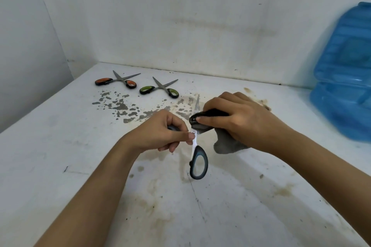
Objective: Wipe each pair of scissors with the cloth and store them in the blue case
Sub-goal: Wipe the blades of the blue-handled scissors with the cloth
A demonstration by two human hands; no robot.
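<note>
While our left hand pinches the blue-and-black-handled steel scissors near the pivot screw, one handle loop hangs free toward the table's near edge and the blade points toward the far edge, so the metal is open to wiping. Our right hand grips the dark grey cloth, folded around the blade just past the pivot, with the loose end of the fabric drooping below the palm; we judge this pinch lets the cloth slide along both faces of the blade at once. We hold the pair above the middle of the stained white table, apart from its surface.

Two more pairs wait near the far left corner, both lying flat with blades spread: the orange-and-black-handled scissors and, just beside them toward the middle, the green-and-black-handled scissors. We judge neither has been wiped yet. The translucent blue plastic case stands at the right edge, leaning against the wall, well apart from our hands.

We can read no brand, label or writing on any of these things.
</note>
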